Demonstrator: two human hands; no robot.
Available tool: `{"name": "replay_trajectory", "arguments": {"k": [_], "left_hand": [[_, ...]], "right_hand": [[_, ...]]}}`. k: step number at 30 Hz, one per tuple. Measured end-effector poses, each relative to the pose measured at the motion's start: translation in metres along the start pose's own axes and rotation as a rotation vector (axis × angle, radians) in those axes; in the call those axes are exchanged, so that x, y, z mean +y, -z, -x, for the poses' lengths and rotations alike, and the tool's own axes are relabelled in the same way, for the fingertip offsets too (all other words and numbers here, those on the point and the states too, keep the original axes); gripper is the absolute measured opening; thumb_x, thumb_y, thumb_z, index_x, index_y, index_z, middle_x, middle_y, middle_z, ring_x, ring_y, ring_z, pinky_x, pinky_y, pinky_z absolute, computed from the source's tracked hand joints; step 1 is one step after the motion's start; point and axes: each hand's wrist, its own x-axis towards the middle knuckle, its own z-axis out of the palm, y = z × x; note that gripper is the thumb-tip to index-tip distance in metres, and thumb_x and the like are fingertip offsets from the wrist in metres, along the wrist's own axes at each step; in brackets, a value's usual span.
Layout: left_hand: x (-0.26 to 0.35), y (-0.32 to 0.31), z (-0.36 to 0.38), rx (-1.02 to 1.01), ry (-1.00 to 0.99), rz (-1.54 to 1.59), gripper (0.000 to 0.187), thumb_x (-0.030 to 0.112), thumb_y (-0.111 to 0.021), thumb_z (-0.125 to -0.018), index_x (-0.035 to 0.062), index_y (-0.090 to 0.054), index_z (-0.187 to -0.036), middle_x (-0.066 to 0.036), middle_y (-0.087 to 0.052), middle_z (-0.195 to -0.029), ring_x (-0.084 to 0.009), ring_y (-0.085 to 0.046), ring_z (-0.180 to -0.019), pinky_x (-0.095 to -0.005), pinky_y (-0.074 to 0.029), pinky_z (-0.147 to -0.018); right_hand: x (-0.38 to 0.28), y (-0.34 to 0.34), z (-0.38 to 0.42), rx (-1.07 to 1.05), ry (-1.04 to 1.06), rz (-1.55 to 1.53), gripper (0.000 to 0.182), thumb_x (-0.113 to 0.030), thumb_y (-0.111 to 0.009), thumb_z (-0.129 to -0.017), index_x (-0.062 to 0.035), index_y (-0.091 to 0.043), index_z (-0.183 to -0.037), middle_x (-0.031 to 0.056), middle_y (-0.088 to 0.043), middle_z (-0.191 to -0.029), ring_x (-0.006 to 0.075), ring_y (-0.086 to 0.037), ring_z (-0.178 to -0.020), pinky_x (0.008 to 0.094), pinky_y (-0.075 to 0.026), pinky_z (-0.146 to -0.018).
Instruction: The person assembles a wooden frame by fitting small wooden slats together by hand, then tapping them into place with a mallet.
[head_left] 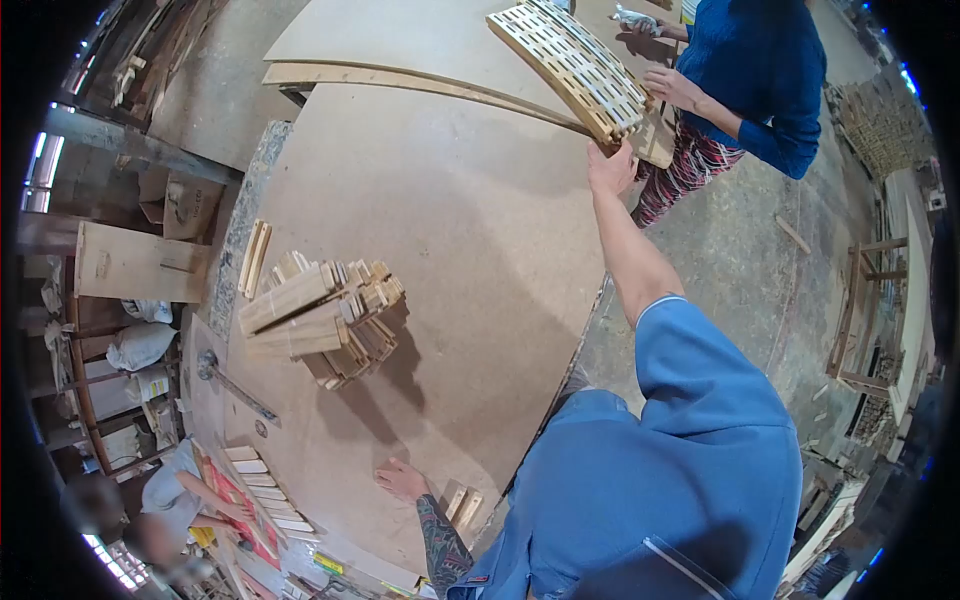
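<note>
My right hand reaches out to the far right edge of the table, its fingers closed around the near end of a curved, slotted wooden piece, pale with rows of slots. My left hand rests on the brown tabletop with its fingers spread, holding nothing. Near it lie a few short wooden strips. A loose stack of wooden slats stands farther left on the table.
A co-worker in a blue top stands by the slotted piece, one hand near it, the other holding a whitish object. Another person works at lower left. A long curved board crosses the table; a metal rod lies at its left edge.
</note>
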Motion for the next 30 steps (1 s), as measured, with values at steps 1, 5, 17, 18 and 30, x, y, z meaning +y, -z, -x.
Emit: {"name": "replay_trajectory", "arguments": {"k": [1,5,17,18,30], "left_hand": [[0.003,0.003,0.0,0.009,-0.004,-0.003,0.075,0.05,-0.038,-0.104,-0.0092,-0.031,-0.148,-0.032,-0.034,-0.151,-0.0467,-0.039,-0.137,-0.0506,-0.034,-0.113],[0.013,0.001,-0.003,0.002,0.034,0.002,0.073,0.049,-0.038,-0.104,-0.0098,-0.032,-0.147,-0.033,-0.037,-0.148,-0.0472,-0.042,-0.133,-0.0508,-0.036,-0.111],[0.028,-0.015,0.019,0.031,0.002,0.006,0.073,0.049,-0.036,-0.104,-0.008,-0.03,-0.149,-0.032,-0.035,-0.151,-0.0449,-0.036,-0.139,-0.051,-0.033,-0.113],[0.026,-0.019,0.015,0.073,0.016,-0.015,0.072,0.049,-0.036,-0.104,-0.008,-0.032,-0.148,-0.03,-0.039,-0.149,-0.0443,-0.04,-0.136,-0.0519,-0.036,-0.111],[0.044,0.009,0.02,-0.092,-0.008,-0.032,0.068,0.045,-0.035,-0.106,-0.0113,-0.036,-0.145,-0.032,-0.039,-0.148,-0.0455,-0.037,-0.138,-0.051,-0.036,-0.111]], "right_hand": [[0.001,-0.002,-0.003,0.025,0.004,-0.004,0.078,-0.039,-0.081,-0.073,-0.0052,-0.049,-0.136,0.0171,-0.061,-0.13,0.0341,-0.052,-0.126,0.0448,-0.029,-0.114],[0.005,-0.007,-0.006,0.064,0.024,-0.075,0.07,-0.038,-0.082,-0.073,-0.0068,-0.054,-0.129,0.0167,-0.062,-0.127,0.0339,-0.052,-0.124,0.0461,-0.031,-0.112],[-0.074,0.006,-0.057,-0.237,0.477,0.102,0.087,-0.046,-0.082,-0.07,-0.0066,-0.046,-0.139,0.02,-0.045,-0.14,0.0379,-0.039,-0.133,0.051,-0.028,-0.114],[-0.08,-0.002,-0.072,-0.227,0.487,0.194,0.096,-0.049,-0.082,-0.067,-0.0077,-0.041,-0.143,0.0218,-0.041,-0.145,0.0402,-0.036,-0.136,0.0532,-0.025,-0.116],[-0.107,-0.056,-0.205,-0.713,0.272,0.664,0.161,-0.079,-0.084,-0.039,-0.0235,0.004,-0.161,0.0268,-0.002,-0.164,0.0488,0.001,-0.15,0.0649,-0.003,-0.118]]}}
